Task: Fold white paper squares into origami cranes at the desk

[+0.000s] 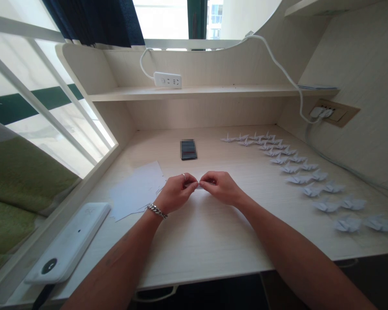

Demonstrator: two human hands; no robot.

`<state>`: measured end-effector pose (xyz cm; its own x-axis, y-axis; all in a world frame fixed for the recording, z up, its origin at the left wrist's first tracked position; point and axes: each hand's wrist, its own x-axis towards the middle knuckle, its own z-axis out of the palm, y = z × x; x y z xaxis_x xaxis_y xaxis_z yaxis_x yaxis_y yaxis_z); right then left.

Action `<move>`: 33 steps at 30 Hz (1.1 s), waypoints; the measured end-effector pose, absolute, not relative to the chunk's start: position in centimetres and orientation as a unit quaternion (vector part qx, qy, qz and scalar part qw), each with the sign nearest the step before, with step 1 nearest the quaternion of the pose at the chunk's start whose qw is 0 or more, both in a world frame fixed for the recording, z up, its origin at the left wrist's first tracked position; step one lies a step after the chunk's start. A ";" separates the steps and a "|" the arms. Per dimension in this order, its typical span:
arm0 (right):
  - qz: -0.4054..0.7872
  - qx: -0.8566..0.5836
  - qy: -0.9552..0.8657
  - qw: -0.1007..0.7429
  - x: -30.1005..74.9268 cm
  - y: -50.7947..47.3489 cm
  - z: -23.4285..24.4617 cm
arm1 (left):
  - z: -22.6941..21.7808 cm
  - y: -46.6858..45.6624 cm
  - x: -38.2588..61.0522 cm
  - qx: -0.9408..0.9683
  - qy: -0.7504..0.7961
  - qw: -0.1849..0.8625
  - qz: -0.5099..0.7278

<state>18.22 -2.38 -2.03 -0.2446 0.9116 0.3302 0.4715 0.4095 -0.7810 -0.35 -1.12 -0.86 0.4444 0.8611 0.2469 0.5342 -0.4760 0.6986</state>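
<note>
The left hand (176, 192) and right hand (219, 187) pinch opposite ends of a small folded white paper (199, 185), its long axis running side to side, over the middle of the desk (207, 245).

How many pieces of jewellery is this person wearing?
2: a ring on the left hand and a chain bracelet at that wrist. More may be hidden.

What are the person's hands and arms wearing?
Both forearms are bare, with no sleeves in view. The left hand has a silver ring on one finger and a chunky silver chain-link bracelet at the wrist. The right hand shows no jewellery.
</note>
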 end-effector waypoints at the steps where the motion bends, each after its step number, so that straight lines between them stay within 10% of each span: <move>1: 0.270 -0.467 -0.744 0.395 18.2 -2.4 -2.1 | -0.9 -1.2 -0.3 0.812 0.432 0.259 0.296; 33: 0.313 -0.450 -0.766 0.336 18.6 -2.4 -1.7 | 0.4 -1.3 -0.7 0.828 0.433 0.283 0.215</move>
